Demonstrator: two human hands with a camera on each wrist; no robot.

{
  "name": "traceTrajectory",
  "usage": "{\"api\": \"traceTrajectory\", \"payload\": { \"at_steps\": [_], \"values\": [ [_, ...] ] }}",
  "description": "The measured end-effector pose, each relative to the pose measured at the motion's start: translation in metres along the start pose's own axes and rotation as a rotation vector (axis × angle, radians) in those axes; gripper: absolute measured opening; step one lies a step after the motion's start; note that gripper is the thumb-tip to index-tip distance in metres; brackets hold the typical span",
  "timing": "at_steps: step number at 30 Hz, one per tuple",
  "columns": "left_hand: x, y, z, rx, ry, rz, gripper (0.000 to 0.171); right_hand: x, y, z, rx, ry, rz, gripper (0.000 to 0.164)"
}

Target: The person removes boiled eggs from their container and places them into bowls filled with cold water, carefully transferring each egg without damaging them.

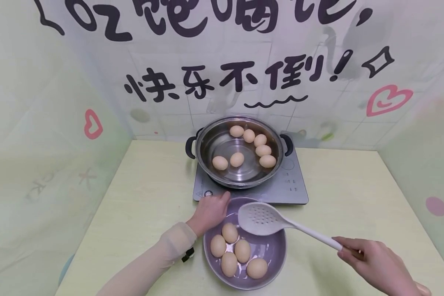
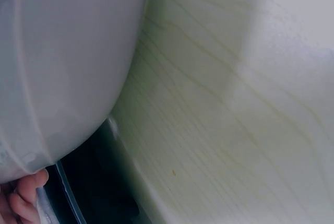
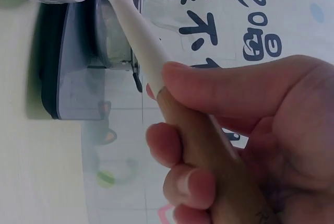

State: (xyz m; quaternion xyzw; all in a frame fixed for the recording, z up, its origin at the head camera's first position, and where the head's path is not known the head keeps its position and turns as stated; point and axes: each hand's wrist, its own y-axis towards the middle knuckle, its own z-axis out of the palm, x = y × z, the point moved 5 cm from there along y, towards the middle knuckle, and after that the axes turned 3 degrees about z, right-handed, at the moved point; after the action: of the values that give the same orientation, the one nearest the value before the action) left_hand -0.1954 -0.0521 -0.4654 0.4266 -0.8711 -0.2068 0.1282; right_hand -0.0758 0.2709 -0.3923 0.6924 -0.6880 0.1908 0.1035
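- Left hand (image 1: 209, 211): grip closed at the far left rim of the purple bowl (image 1: 276, 250), with curled fingers (image 2: 27, 198) pressed to the outer wall in the left wrist view.
- Right hand (image 1: 382, 261): grip grasping the slotted spoon (image 1: 260, 220) by its wooden handle (image 3: 201, 156); the thumb lies along the top, near the joint with the white shaft, and the other fingers curl round from beneath.
- Spoon, white end: the perforated head is over the far right part of the bowl, its shaft slanting down toward the right hand; contact with the rim cannot be told.
- Bowl: on the counter (image 1: 151, 176), just in front of the cooktop, holding five eggs (image 1: 242, 251), four clustered at the left and one toward the near right.
- Pot (image 1: 210, 144): a wide steel vessel with two black handles (image 1: 287, 144), resting upright on a grey cooktop (image 1: 281, 189) beyond the bowl.
- Pot contents: seven eggs (image 1: 263, 150), five in a curved row along the far and right wall, two toward the near left.
- Left forearm: pale sleeve (image 1: 144, 259) and, at the wrist, a black band (image 1: 188, 255).
- Background: pale wall covering printed with black lettering (image 1: 238, 76).
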Motion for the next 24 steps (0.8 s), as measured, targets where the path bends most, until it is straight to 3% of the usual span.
{"api": "traceTrajectory", "payload": {
  "at_steps": [5, 10, 17, 24],
  "values": [
    [0.0, -0.001, 0.0, 0.03, 0.002, -0.003, 0.015, 0.014, 0.016, -0.008, -0.042, 0.13, -0.11, 0.024],
    [0.001, -0.002, 0.0, 0.011, 0.012, -0.005, 0.011, 0.032, 0.038, -0.019, -0.065, 0.23, -0.191, 0.022],
    [0.0, -0.003, 0.0, -0.005, 0.009, -0.006, 0.014, 0.056, 0.076, -0.027, -0.201, 0.201, -0.16, 0.027],
    [0.0, -0.003, 0.0, -0.025, 0.009, -0.001, 0.017, 0.072, 0.103, -0.022, -0.361, 0.136, -0.117, 0.027]
  ]
}}
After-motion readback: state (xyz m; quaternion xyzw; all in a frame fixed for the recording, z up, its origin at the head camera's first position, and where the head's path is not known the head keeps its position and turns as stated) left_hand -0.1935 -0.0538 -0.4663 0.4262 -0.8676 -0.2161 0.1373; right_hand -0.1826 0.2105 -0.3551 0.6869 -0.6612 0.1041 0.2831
